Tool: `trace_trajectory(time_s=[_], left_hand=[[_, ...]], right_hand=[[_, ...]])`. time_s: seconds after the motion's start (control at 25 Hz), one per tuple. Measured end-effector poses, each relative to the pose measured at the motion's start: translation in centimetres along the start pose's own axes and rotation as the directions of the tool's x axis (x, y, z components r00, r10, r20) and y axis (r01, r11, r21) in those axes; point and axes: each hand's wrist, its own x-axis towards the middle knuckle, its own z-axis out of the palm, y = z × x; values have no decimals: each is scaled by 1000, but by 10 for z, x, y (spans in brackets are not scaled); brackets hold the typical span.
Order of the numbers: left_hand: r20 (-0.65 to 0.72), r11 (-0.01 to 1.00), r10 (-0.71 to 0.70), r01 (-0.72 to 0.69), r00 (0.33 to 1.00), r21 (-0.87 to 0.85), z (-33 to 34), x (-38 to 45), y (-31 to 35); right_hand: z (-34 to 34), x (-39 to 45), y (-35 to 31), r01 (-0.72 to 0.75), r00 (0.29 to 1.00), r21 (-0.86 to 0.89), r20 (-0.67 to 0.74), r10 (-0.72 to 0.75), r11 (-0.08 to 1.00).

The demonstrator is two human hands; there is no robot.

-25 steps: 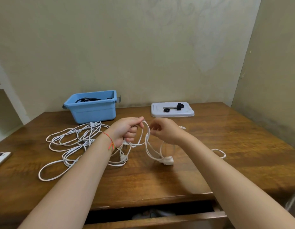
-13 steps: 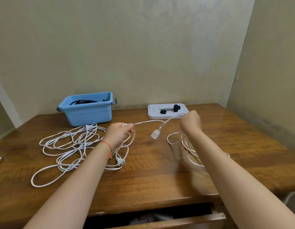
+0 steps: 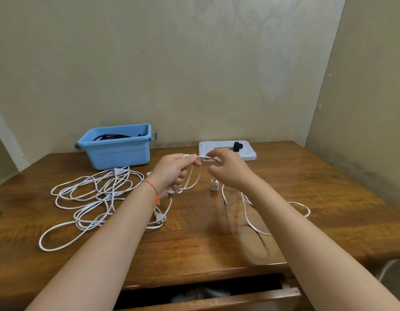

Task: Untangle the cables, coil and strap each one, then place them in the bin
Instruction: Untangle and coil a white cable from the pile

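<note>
Wooden table [image 3: 306, 180]: white cable [image 3: 195, 173] looped through left grip [image 3: 174, 171].

Glossy wooden table [image 3: 306, 198], blue plastic bin [image 3: 118, 153]

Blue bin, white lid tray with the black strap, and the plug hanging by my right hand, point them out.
blue bin [image 3: 118, 154], head view, front wall.
white lid tray [image 3: 248, 153], head view, bare right part.
hanging plug [image 3: 213, 184], head view, plug body.
</note>
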Motion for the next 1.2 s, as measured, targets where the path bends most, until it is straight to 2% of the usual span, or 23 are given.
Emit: trace_trajectory(time_s=[0.08,0.16,0.2,0.28,0.36,0.44,0.52,0.6,0.64,0.76,0.84,0.92,1.0,1.04,1.12,1.2], left_hand=[[-8,994,60,-61,998,-86,4,-1,7],[-108,970,109,-130,988,-206,3,-1,11],[-175,956,119,-160,977,-245,1,0,12],[-292,931,112,-203,950,-304,-6,-2,11],[-397,892,74,-239,915,-384,-15,-4,12],[-474,873,37,-259,880,-413,-25,-5,16],[-465,892,15,-222,885,-394,-29,-6,18],[-388,926,-14,-135,922,-353,-24,-7,17],[-344,941,-25,-94,939,-325,-19,-7,15],[-212,963,-82,23,974,-268,-13,-7,9],[-37,951,-144,128,989,-280,-16,-8,6],[173,919,-157,208,972,-336,-21,-11,3],[317,851,-86,235,945,-470,-24,-16,2],[331,792,-36,229,943,-566,-25,-17,2],[218,600,-10,180,976,-780,-29,-14,2],[5,391,-89,40,996,-919,-39,-6,-2]], right_hand=[[4,0,-11,38,999,147,-29,-34,988],[5,2,-12,-4,1000,136,9,3,991],[4,3,-8,-44,998,75,54,40,996],[-2,6,4,-143,975,-241,132,178,960],[-11,5,16,-255,907,-544,151,392,799],[-20,3,23,-301,842,-640,170,513,707],[-27,6,21,-255,876,-554,214,431,793],[-30,6,9,-192,936,-294,231,265,936],[-31,4,-1,-156,953,-171,232,194,973],[-28,0,-28,-79,967,99,250,53,992],[-27,1,-36,-67,991,283,127,32,957],[-25,7,-35,-66,996,304,-42,82,950],[-19,9,-29,-96,989,247,-89,121,964],[-14,9,-26,-121,990,254,-46,137,960],[-4,6,-18,-185,981,271,106,162,945],[3,1,-6,-252,956,250,213,201,935]])
